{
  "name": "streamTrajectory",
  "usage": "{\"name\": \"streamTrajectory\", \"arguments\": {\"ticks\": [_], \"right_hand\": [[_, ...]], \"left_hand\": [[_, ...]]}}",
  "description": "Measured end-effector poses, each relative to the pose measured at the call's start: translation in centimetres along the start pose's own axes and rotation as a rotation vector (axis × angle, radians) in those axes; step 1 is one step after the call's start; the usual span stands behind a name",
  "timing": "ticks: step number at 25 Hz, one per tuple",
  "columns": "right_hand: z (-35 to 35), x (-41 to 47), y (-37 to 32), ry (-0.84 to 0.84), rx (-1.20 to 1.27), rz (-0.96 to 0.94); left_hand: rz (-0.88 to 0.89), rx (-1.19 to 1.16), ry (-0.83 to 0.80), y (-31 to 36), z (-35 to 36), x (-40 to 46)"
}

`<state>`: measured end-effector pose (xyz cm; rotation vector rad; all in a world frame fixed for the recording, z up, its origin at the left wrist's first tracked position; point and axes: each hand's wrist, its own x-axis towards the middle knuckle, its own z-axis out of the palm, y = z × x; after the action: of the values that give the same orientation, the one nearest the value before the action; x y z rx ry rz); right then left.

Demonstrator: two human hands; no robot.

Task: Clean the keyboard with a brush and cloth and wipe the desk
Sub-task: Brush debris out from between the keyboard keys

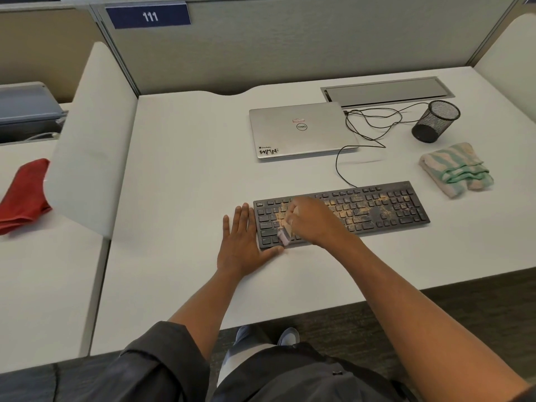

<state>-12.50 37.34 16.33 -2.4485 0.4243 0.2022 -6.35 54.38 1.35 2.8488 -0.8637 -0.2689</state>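
Two hands work at a dusty black keyboard (342, 214) on the white counter (179, 175): the left hand (243, 242) lies flat, fingers straight, against its left end; the right hand (313, 219) grips a small brush (285, 232) on the keys. A striped folded cloth (455, 169) lies near the keyboard's right end.

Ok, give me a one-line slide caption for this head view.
Right hand sweeps a brush over the dusty keyboard while the left hand lies flat beside it.

Grey partition panels (290, 44) fill the top of the frame, with a blue sign (148, 15) reading 111 at upper left. A white divider (92, 134) stands at left. Dark carpet (435, 309) runs along the lower right.
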Motion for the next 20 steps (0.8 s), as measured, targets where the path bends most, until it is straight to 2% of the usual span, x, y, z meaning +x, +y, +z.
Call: {"name": "streamTrajectory", "arguments": {"ticks": [3,8,13,17,20], "right_hand": [[0.4,-0.3,0.2,0.051,0.096,-0.003],[0.6,-0.3,0.6,-0.024,0.035,0.022],[0.1,0.0,1.0,0.064,0.037,0.044],[-0.1,0.1,0.8,-0.075,-0.127,0.069],[-0.6,0.2,0.6,0.009,-0.024,0.081]], "left_hand": [[-0.004,0.001,-0.005,-0.1,0.1,0.0],[0.000,-0.006,-0.003,0.1,-0.2,-0.1],[0.005,0.006,-0.010,-0.1,0.0,0.1],[0.007,0.007,-0.009,-0.1,-0.1,0.0],[0.001,-0.004,-0.009,0.0,-0.2,0.0]]}}
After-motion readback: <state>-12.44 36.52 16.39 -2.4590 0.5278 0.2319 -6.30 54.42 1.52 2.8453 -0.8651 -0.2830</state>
